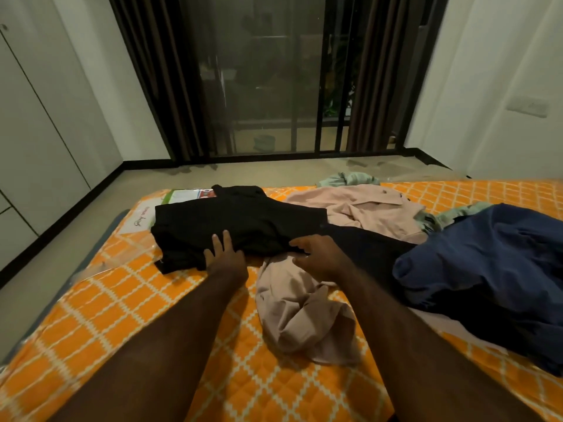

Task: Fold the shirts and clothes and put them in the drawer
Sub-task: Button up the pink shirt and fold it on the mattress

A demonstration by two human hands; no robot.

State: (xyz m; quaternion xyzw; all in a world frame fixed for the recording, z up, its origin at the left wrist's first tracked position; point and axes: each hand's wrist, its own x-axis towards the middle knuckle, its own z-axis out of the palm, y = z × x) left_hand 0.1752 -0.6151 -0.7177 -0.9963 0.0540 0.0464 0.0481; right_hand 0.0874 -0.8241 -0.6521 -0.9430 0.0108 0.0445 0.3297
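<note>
On the orange mattress lies the folded black shirt. Left hand rests flat-fingered on its near edge; right hand seems to pinch that edge, over a pink garment nearer than the shirt.

walls: white | left: white wardrobe doors | centre top: dark sliding glass door, brown curtains either side | floor: beige, black skirting | foreground: orange checked mattress | right wall: switch plate | light: dim
</note>
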